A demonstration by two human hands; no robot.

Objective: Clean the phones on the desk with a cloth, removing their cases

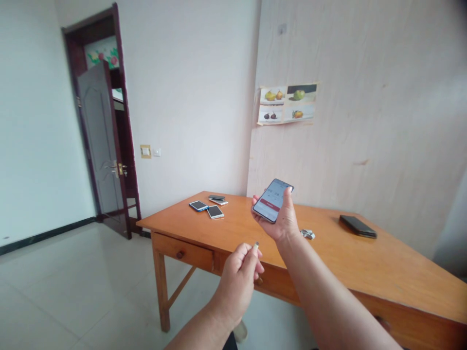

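A smartphone (272,199) with a lit screen and a red button bar lies tilted in my right hand (284,223). My right thumb rests along the phone's right edge, and the fingers curl behind it. Lower and to the left, my left hand (242,270) is closed in a pinch on a small white plug (256,245). The plug's grey metal tip points up toward the phone, apart from it. Both hands are above the front part of the wooden table (248,218). Whether a cable runs from the plug is hidden by my fingers.
Several phones lie at the table's back left, among them a blue-edged phone (199,206) and a white phone (215,212). A small white-and-grey item (307,234) sits by my right wrist. A dark flat stack (357,226) lies at right. A door (98,146) stands ajar.
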